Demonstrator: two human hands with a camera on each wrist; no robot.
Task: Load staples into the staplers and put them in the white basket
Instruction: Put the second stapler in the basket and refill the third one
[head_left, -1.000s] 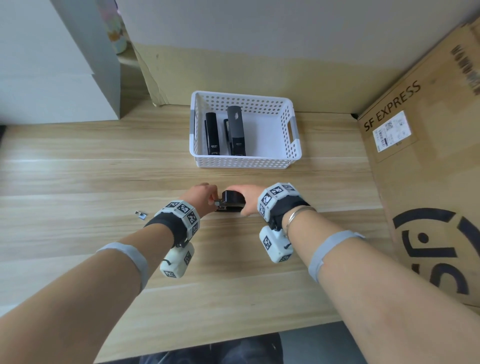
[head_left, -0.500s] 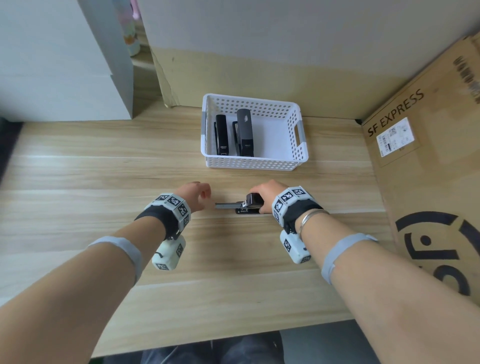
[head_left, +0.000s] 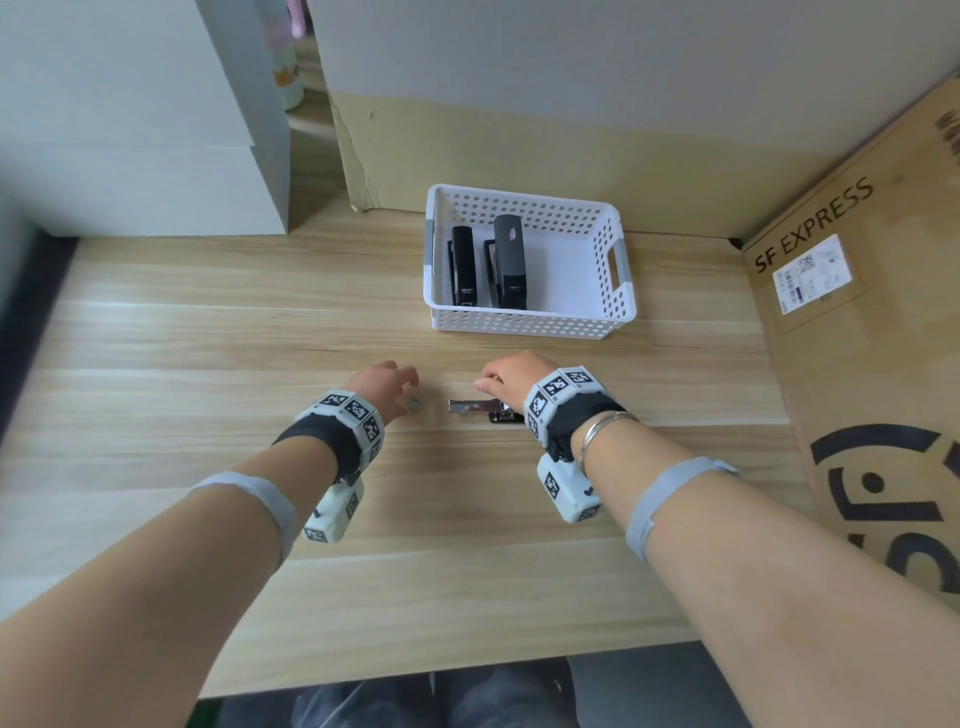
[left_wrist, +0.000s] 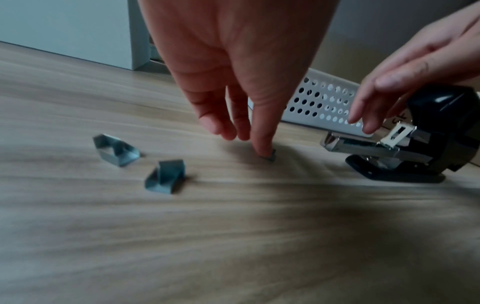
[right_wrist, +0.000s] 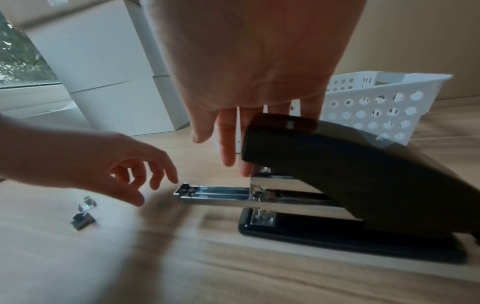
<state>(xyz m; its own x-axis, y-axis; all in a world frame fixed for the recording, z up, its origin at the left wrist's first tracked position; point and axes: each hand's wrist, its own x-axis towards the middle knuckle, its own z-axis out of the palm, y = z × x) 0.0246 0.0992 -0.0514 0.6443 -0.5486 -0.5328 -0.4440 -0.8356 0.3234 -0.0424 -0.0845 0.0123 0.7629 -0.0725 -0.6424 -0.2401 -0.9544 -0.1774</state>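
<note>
A black stapler (right_wrist: 350, 174) lies on the wooden table with its metal staple tray (right_wrist: 215, 192) slid out to the left, also seen in the head view (head_left: 467, 406). My right hand (right_wrist: 226, 152) rests over the stapler's top with straight fingers. My left hand (left_wrist: 241, 139) points down just left of the tray, and its index finger touches a small staple strip (left_wrist: 271, 157). Two more staple strips (left_wrist: 166, 176) lie further left. The white basket (head_left: 618, 306) behind holds two staplers (head_left: 508, 265).
A large SF Express cardboard box (head_left: 857, 322) walls off the right side. White boxes (head_left: 156, 156) stand at the back left and a cardboard panel (head_left: 493, 150) behind the basket. The table's front edge (head_left: 467, 670) is near my body.
My left hand has let go of the stapler and moved left, down to a staple strip. The staple tray has slid out of the stapler's front. My right hand stays on the stapler.
</note>
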